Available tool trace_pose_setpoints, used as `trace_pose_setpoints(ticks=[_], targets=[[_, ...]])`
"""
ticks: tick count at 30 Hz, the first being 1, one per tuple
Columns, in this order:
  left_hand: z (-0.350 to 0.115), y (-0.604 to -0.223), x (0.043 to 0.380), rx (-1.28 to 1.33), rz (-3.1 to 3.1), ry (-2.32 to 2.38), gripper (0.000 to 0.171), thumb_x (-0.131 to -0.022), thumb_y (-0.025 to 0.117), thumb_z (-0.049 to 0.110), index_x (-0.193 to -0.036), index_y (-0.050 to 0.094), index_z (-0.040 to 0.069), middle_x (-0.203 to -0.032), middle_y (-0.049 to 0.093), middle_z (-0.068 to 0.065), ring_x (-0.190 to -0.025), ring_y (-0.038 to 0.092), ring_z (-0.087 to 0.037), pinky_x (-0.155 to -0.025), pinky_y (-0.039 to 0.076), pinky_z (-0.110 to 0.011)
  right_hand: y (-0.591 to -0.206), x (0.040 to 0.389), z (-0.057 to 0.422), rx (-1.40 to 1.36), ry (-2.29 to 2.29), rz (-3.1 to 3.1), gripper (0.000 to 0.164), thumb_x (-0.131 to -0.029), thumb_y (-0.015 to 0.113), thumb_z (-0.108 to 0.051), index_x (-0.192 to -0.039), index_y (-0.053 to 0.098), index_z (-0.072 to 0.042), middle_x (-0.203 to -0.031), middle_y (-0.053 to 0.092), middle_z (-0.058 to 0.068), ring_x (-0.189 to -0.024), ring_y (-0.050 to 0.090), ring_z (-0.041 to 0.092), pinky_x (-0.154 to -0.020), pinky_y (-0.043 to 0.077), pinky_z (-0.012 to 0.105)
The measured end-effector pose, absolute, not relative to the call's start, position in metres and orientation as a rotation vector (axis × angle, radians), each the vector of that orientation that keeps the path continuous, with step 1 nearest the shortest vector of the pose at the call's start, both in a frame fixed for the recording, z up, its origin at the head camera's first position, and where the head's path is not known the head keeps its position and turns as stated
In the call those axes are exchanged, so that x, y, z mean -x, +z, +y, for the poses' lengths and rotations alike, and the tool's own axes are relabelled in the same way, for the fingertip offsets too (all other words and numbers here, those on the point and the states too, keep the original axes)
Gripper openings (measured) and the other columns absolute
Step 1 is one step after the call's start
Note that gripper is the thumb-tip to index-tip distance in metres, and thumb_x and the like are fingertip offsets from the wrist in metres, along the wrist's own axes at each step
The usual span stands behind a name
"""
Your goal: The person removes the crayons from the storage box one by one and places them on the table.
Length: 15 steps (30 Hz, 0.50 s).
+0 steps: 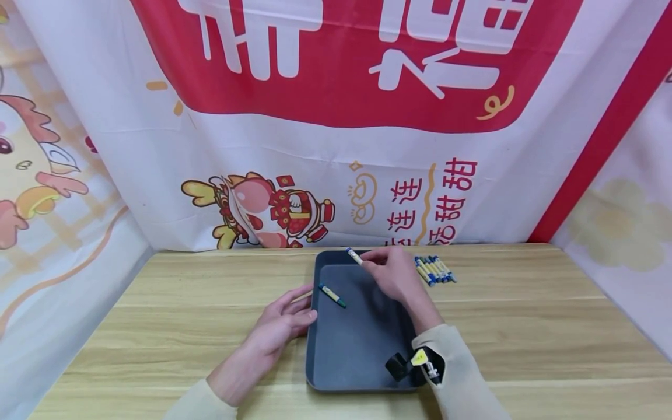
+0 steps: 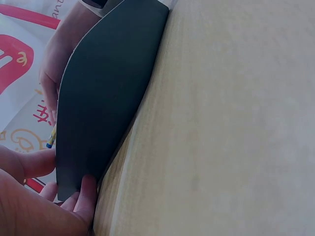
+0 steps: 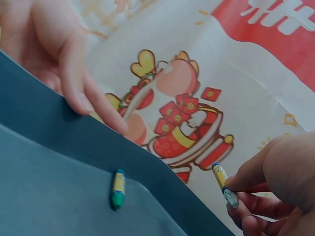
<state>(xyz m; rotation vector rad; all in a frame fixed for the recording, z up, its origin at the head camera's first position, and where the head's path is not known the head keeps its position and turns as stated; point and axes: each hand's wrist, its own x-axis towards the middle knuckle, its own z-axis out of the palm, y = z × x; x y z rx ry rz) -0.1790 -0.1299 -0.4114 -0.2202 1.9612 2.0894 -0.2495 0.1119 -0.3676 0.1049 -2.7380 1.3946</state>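
In the head view a dark grey tray (image 1: 362,350) lies on the wooden table. My right hand (image 1: 394,273) is above its far end and pinches a crayon (image 1: 354,256) between thumb and fingers. The right wrist view shows that crayon (image 3: 225,185) with a yellow wrapper and a pale tip. One green crayon (image 1: 333,296) lies inside the tray near the left wall. My left hand (image 1: 283,318) rests against the outside of that wall, fingers fairly straight and touching it. In the left wrist view the outer wall (image 2: 106,93) hides the tray's inside.
Several crayons (image 1: 434,269) lie in a group on the table (image 1: 525,326), right of the tray's far end. Behind the table hangs a printed white and red cloth (image 1: 294,140). A small black device (image 1: 427,364) is worn on the right wrist.
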Motion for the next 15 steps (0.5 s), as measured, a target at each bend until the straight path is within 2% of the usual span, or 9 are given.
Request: trace_pose_setpoints(ticks=[15], targets=[[-0.13, -0.413, 0.178, 0.208, 1.953, 2.114, 0.061, -0.097, 0.071, 0.001, -0.154, 0.056, 0.015, -0.157, 0.057, -0.022, -0.132, 0.068, -0.03, -0.105, 0.059, -0.042, -0.371, 0.26, 0.149, 0.026, 1.414, -2.69, 0.018, -0.101, 0.073, -0.02, -0.115, 0.083, -0.015, -0.111, 0.078, 0.009, -0.091, 0.065, 0.023, -0.072, 0.053, 0.029]])
